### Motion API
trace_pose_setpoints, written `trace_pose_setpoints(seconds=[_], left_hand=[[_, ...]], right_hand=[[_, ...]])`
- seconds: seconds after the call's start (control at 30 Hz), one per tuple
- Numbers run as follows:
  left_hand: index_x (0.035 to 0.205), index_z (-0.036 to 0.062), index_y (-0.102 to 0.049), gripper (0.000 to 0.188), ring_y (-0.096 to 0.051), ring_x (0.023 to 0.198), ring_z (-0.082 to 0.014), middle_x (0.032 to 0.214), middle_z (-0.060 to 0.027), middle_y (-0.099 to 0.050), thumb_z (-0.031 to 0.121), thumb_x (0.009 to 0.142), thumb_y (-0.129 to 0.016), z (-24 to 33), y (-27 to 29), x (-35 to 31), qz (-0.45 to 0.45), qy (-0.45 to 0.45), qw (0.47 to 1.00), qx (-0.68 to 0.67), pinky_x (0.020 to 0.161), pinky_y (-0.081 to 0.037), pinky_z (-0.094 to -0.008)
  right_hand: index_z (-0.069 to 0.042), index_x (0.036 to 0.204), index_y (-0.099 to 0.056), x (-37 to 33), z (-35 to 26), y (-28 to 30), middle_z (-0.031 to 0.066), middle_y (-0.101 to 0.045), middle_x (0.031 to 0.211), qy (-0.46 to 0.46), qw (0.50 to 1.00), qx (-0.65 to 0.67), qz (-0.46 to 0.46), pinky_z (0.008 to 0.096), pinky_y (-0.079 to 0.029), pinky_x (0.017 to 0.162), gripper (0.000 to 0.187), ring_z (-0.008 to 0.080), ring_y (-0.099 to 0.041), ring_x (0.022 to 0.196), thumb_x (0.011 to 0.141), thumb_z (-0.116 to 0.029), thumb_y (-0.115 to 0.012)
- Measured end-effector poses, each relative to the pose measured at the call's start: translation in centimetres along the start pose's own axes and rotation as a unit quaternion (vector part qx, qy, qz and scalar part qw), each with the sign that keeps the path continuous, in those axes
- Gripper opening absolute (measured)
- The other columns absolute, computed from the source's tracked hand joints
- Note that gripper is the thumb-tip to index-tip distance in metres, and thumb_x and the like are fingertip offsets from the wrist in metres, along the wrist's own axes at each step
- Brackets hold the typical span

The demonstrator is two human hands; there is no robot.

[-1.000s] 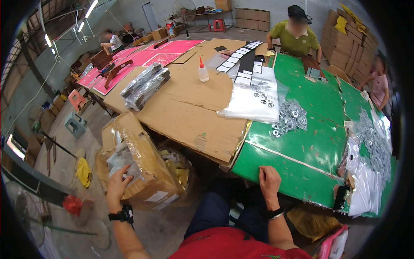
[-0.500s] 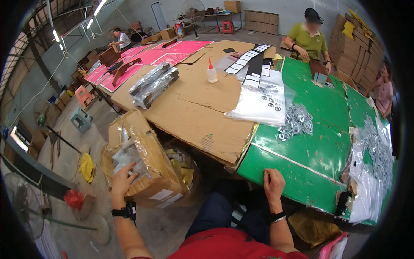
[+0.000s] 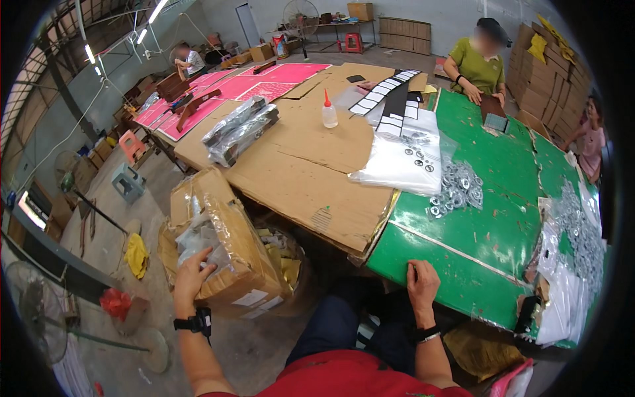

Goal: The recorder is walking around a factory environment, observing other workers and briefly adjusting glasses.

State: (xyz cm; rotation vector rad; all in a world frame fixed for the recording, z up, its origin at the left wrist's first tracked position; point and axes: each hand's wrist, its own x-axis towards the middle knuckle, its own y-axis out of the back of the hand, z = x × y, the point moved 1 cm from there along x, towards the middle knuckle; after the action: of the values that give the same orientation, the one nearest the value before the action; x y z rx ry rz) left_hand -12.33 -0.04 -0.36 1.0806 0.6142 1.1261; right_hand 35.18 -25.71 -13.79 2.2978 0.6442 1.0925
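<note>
A brown cardboard box (image 3: 254, 268) is sitting tilted beside the near edge of the cardboard-covered bench (image 3: 291, 182), its creased walls shining with clear tape and carrying white labels low down. Crumpled clear plastic bags (image 3: 213, 237) are bunching in its open top, beside the left hand's (image 3: 193, 274) parted fingers. The scuffed green bench (image 3: 456, 241) is lying flat, its near edge, by the left corner, meeting or nearly meeting the loosely curled right hand (image 3: 423, 284).

left hand (image 3: 191, 274) — loosely spread | right hand (image 3: 423, 283) — curled inward | hands well apart
</note>
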Motion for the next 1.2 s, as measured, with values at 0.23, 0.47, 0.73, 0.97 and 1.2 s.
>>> trace_pose_setpoints(seconds=[0.23, 0.47, 0.73, 0.97, 1.2], left_hand=[[0.136, 0.0116, -0.065, 0.052, -0.068, 0.083, -0.0305, 0.109, -0.0172, -0.073, 0.023, 0.087, -0.077, 0.41, 0.06, -0.04, -0.002, 0.011, 1.000, -0.015, 0.082, -0.054, -0.0399], [0.137, 0.0106, -0.065, 0.053, -0.068, 0.084, -0.0305, 0.109, -0.0181, -0.073, 0.024, 0.087, -0.077, 0.45, 0.23, -0.02, -0.003, 0.011, 1.000, -0.012, 0.082, -0.054, -0.0400], [0.137, 0.0103, -0.065, 0.053, -0.069, 0.085, -0.0303, 0.108, -0.0179, -0.072, 0.024, 0.087, -0.077, 0.52, 0.12, 0.01, -0.003, 0.007, 1.000, -0.014, 0.082, -0.054, -0.0401], [0.137, 0.0107, -0.065, 0.053, -0.069, 0.083, -0.0299, 0.108, -0.0177, -0.073, 0.024, 0.087, -0.077, 0.59, 0.12, 0.01, -0.004, 0.024, 1.000, -0.013, 0.082, -0.054, -0.0399], [0.136, 0.0097, -0.065, 0.053, -0.069, 0.085, -0.0307, 0.108, -0.0187, -0.072, 0.024, 0.087, -0.077, 0.73, 0.28, -0.09, -0.004, 0.015, 1.000, -0.004, 0.083, -0.054, -0.0400]], right_hand=[[-0.007, 0.095, -0.067, 0.04, 0.00, -0.01, 0.0124, -0.063, 0.084, 0.005, 1.000, 0.002, 0.000, 0.0443, -0.050, 0.070, 0.005, 0.0342, -0.064, 0.080, 0.090, -0.008, -0.068], [-0.007, 0.094, -0.067, 0.02, 0.04, -0.04, 0.0122, -0.063, 0.084, -0.001, 1.000, -0.002, -0.005, 0.0444, -0.050, 0.070, 0.005, 0.0341, -0.064, 0.081, 0.090, -0.008, -0.068], [-0.007, 0.093, -0.067, 0.02, 0.05, -0.08, 0.0122, -0.063, 0.082, 0.002, 1.000, -0.005, 0.003, 0.0440, -0.050, 0.069, 0.004, 0.0337, -0.064, 0.079, 0.090, -0.008, -0.068], [-0.007, 0.093, -0.067, -0.01, 0.07, -0.07, 0.0122, -0.062, 0.081, 0.001, 1.000, -0.007, 0.002, 0.0439, -0.050, 0.069, 0.003, 0.0337, -0.063, 0.078, 0.090, -0.008, -0.068], [-0.007, 0.093, -0.067, -0.09, 0.13, -0.08, 0.0123, -0.062, 0.082, -0.001, 1.000, -0.002, 0.000, 0.0443, -0.050, 0.069, 0.004, 0.0340, -0.063, 0.079, 0.090, -0.008, -0.068]])
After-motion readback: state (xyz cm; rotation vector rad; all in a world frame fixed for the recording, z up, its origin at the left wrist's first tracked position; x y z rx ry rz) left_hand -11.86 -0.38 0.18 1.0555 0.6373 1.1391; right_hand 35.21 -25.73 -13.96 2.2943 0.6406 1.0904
